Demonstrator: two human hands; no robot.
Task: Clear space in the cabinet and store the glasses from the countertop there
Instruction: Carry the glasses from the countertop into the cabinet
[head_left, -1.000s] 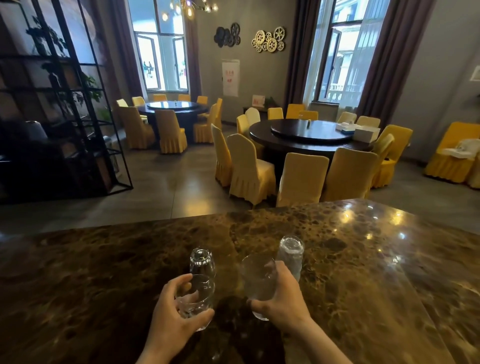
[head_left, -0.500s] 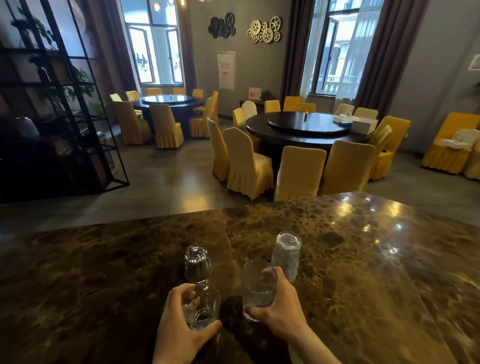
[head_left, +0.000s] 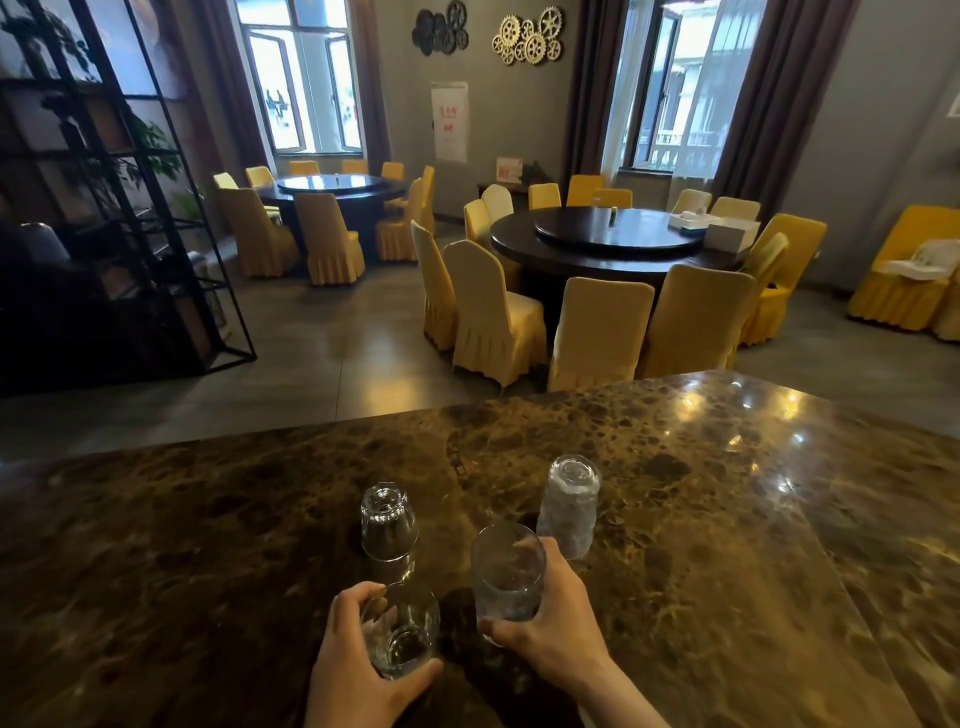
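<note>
My left hand (head_left: 353, 670) grips a short clear glass (head_left: 402, 631), mouth up, just above the brown marble countertop (head_left: 701, 545). My right hand (head_left: 550, 629) grips a taller textured glass (head_left: 506, 571), also mouth up. Two more glasses stand upside down on the counter behind them: a short smooth glass (head_left: 388, 522) on the left and a tall textured glass (head_left: 569, 506) on the right, close to my right fingers. No cabinet is in view.
Beyond the counter's far edge lie a dining room floor, round dark tables (head_left: 613, 239) ringed by yellow-covered chairs (head_left: 597, 332), and a black metal shelf frame (head_left: 130, 208) at the left. The countertop stretches wide to both sides.
Both hands have drawn their glasses nearer to me and lower in view. The two upside-down glasses stay in place on the counter. The camera has tipped slightly.
</note>
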